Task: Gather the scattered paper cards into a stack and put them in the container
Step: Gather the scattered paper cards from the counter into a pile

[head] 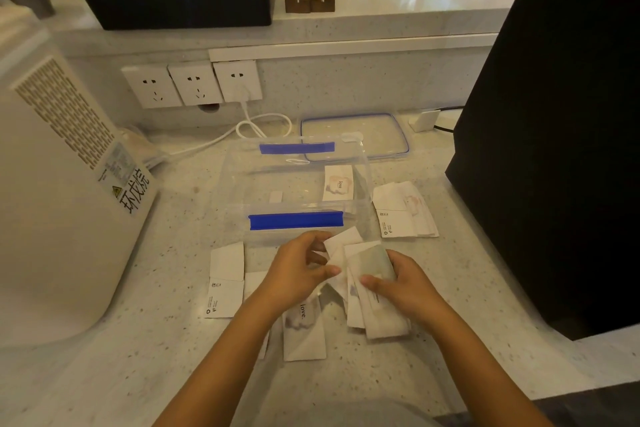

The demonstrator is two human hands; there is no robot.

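Note:
A clear plastic container (239, 180) with blue clips stands mid-counter; one "love" card (337, 183) lies inside at its right. My left hand (298, 270) and my right hand (405, 282) together hold a loose bunch of white cards (367, 260) just in front of the container. More cards lie on the counter: a pair at the left (227, 279), a "love" card (304, 329) under my left wrist, several under my right hand (381, 319), and a small pile (405, 210) right of the container.
The container's lid (353, 140) lies flat behind it. A white appliance (59, 184) fills the left side and a black box (554, 149) the right. A white cable (249, 128) runs from wall sockets (194, 83) at the back.

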